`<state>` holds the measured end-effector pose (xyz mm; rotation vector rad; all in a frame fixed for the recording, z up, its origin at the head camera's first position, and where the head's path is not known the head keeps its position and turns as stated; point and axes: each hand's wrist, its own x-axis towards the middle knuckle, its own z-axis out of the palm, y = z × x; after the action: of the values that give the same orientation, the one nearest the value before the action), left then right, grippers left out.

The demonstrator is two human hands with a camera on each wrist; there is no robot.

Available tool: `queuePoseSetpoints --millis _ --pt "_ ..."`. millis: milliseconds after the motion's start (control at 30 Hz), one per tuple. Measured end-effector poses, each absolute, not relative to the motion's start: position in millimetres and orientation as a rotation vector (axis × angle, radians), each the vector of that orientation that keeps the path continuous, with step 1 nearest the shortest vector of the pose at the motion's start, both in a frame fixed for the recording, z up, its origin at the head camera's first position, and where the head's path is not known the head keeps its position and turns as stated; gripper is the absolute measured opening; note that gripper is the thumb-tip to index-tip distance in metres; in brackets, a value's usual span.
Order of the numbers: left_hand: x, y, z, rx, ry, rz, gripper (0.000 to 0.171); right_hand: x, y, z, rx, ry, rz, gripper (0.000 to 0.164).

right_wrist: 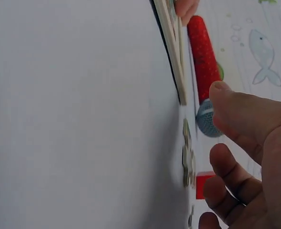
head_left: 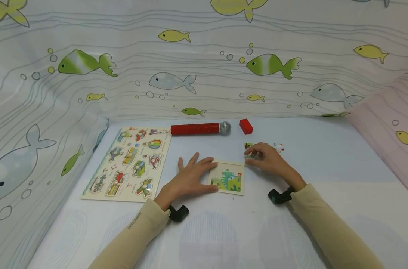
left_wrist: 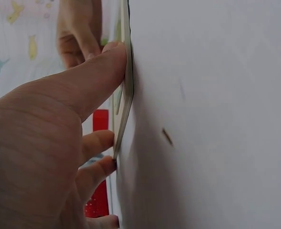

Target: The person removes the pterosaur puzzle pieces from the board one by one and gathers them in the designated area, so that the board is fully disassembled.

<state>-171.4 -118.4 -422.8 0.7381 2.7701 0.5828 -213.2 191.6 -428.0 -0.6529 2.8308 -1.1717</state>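
Observation:
A small square wooden puzzle tray (head_left: pixel 231 192) with a green dinosaur picture (head_left: pixel 228 180) lies at the middle of the table. My left hand (head_left: pixel 190 177) rests at its left side with the fingers spread. Its thumb touches the near left corner, and a fingertip meets the far left corner. Just right of the tray, my right hand (head_left: pixel 269 158) hovers with loosely bent fingers. In the right wrist view, a gap shows between its thumb and fingertips. Loose puzzle pieces (right_wrist: pixel 186 157) lie beside the tray, partly hidden by this hand in the head view. One colourful piece (head_left: pixel 279 147) shows behind it.
To the left lies a large wooden peg board (head_left: pixel 103 166) with vehicle pictures. A red microphone (head_left: pixel 195 129) with a silver head lies across the back, and a red block (head_left: pixel 246 126) stands right of it. Fish-patterned cloth (head_left: pixel 221 89) rises behind the table.

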Motion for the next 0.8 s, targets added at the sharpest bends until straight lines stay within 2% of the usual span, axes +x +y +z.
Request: queuePoseSetpoints --millis 400,800 --pt "-173.3 -118.2 -423.7 0.753 2.76 0.577 0.08 -199.0 160.9 -422.7 -0.922 2.632 -1.023 0.036" --pt "-173.7 -118.4 -425.0 0.76 2.78 0.561 0.079 -194.8 151.5 -419.8 -1.038 2.638 -0.919 0.034"
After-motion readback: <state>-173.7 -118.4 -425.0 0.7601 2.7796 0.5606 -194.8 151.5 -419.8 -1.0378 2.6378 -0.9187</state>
